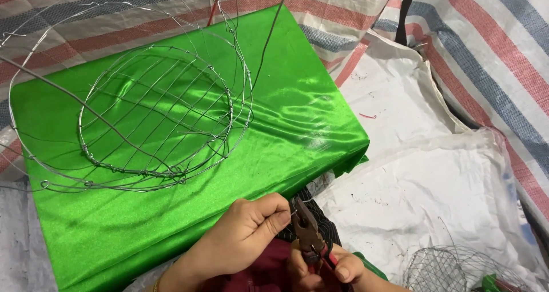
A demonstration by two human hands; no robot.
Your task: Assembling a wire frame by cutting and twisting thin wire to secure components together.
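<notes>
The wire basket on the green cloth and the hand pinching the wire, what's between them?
Only bare shiny green cloth lies between the wire basket and the left hand, in the head view.

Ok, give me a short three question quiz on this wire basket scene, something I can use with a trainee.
1. True or false: the wire basket frame rests on the green satin-covered block.
2. Which of the hands grips the red-handled pliers: A left, B right?
3. Fill in: the left hand pinches a thin ___ at the pliers' tip.

Key:
1. True.
2. B, the right hand.
3. Wire; it is too fine to trace further.
</notes>
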